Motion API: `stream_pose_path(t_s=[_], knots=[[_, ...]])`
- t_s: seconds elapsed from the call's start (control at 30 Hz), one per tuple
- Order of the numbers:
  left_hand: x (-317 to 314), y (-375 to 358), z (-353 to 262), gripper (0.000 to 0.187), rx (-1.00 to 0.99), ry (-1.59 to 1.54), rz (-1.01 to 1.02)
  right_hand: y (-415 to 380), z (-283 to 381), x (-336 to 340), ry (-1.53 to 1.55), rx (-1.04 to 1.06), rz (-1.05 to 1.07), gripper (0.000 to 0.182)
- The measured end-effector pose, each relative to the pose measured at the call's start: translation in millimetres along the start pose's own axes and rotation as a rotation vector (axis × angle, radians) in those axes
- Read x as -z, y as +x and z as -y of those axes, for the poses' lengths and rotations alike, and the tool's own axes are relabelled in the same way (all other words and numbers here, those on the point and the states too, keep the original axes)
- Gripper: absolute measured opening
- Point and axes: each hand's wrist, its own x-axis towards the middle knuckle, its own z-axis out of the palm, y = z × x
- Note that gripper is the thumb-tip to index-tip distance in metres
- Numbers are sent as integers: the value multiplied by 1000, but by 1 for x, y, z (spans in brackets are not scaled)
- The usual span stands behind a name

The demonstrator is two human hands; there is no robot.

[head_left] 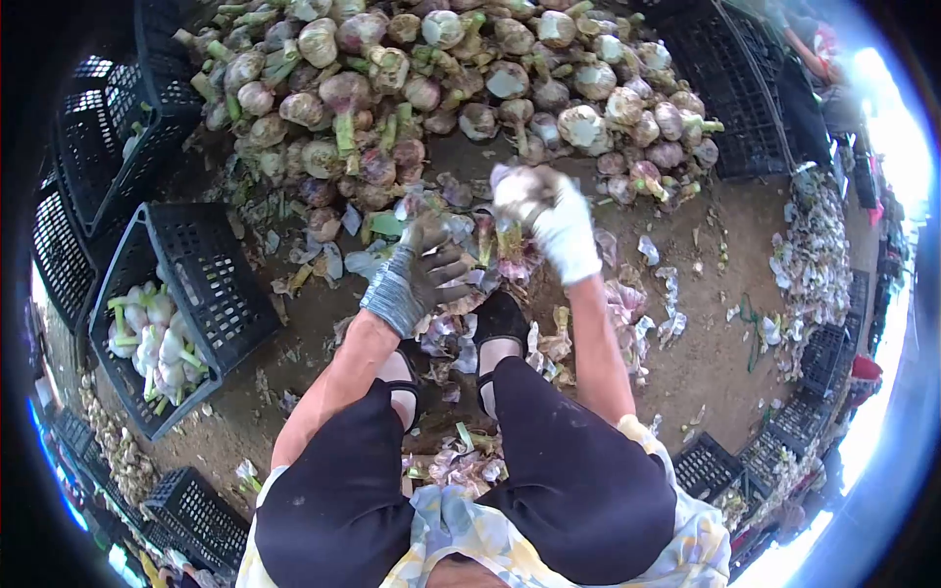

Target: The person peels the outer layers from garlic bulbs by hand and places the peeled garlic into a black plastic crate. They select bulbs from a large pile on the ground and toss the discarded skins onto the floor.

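Observation:
My left hand (426,279), in a grey knitted glove with dark fingers, is over the littered ground in front of my feet. Its fingers are spread, and I see nothing gripped in them. My right hand (554,216), in a soiled white glove, is curled around a garlic bulb (506,183) and blurred by motion. Part of that bulb is hidden by the fingers. Just beyond both hands rises a big heap of untrimmed garlic bulbs (421,93) with stems. Cut purplish stems (512,257) and papery skins lie beneath the hands.
On the left, a black plastic crate (211,284) holds cleaned white garlic (157,343). More crates (108,147) stand behind it and at the far right (730,78). Peeled skins (814,255) are piled to the right. My shoes (500,318) are among scraps.

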Motion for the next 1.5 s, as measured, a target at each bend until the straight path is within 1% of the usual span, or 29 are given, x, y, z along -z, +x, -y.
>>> stream_pose_path(t_s=[0.07, 0.1, 0.13, 0.17, 0.2, 0.23, 0.27, 0.3, 0.33, 0.37, 0.4, 0.47, 0.5, 0.57, 0.67, 0.73, 0.87, 1.0, 1.07, 1.13, 1.17, 1.2, 1.27, 1.3, 1.33, 1.37, 1.4, 1.47, 1.5], knots=[[-22, -8, -10, 50, -32, -91, 73, -31, -1, -39, -209, 266, 118, 48], [-20, -1, -9, 48, -152, -202, 88, -39, -4, -52, -326, 428, 149, 49], [-12, -7, -14, 46, -276, -144, 104, -46, -4, -62, -441, 590, 173, 49], [-5, -12, -17, 43, -367, -90, 154, -50, 0, -65, 4, 282, 240, 54], [-5, -19, -22, 41, -450, -34, 210, -41, -3, -58, 237, -77, 254, 56], [-24, -36, -21, 37, -634, 209, 60, -36, -9, -55, 427, -228, 232, 56], [-24, -38, -20, 36, -686, 355, 30, -30, -18, -54, 611, -382, 205, 56], [-27, -41, -16, 35, -732, 515, 11, -20, -21, -65, 410, -463, 335, 52], [-29, -44, -12, 35, -776, 673, -7, -28, -14, -68, 607, -478, 280, 45], [-18, -39, -6, 36, -858, 882, -67, -26, -19, -73, 651, -452, 291, 40], [-16, -37, -8, 39, -1021, 1081, -20, -24, -25, -78, 696, -425, 305, 36], [-14, -42, -11, 42, -1100, 1267, -73, -29, -6, -88, 807, -399, 302, 30], [-14, -45, -10, 42, -1099, 1271, -77, -28, -10, -91, 757, -392, 275, 30], [-16, -46, -4, 44, -983, 887, -103, -29, -15, -99, 681, -343, 198, 30], [-10, -41, 0, 48, -953, 727, -179, -32, -18, -100, 682, -352, 176, 28], [-2, -36, 2, 48, -961, 725, -191, -35, -18, -99, 684, -341, 167, 26], [-8, -38, 2, 47, -914, 542, -159, -39, -15, -92, 657, -278, 204, 24], [-4, -39, 2, 44, -901, 437, -102, -45, -11, -82, 682, -405, 259, 23], [0, -39, 0, 44, -859, 356, -70, -46, -18, -79, 494, -362, 300, 21], [0, -37, -2, 43, -783, 262, -85, -43, -28, -78, 443, -335, 303, 20], [-3, -36, 0, 32, -770, 197, -141, -42, -31, -79, 297, -198, 292, 20], [-8, -38, -5, 32, -767, 198, -142, -43, -33, -80, 151, -61, 280, 19], [-12, -40, -18, 26, -216, -190, -316, -42, -45, -84, 48, -5, 281, 23], [14, -34, -18, 29, -128, -223, -112, -37, -65, -86, -280, 374, 189, 24], [19, -31, -18, 29, -127, -223, -111, -33, -73, -89, -609, 749, 84, 26], [23, -28, -19, 29, -112, -233, -151, -33, -81, -89, -732, 745, 74, 30], [29, -25, -20, 30, -99, -242, -190, -34, -74, -88, -730, 746, 73, 30], [28, -27, -23, 36, -79, -241, -158, -37, -41, -82, 336, -214, 358, 30], [-2, -38, -25, 41, -96, -181, -231, -39, -26, -76, 453, -284, 422, 29]])
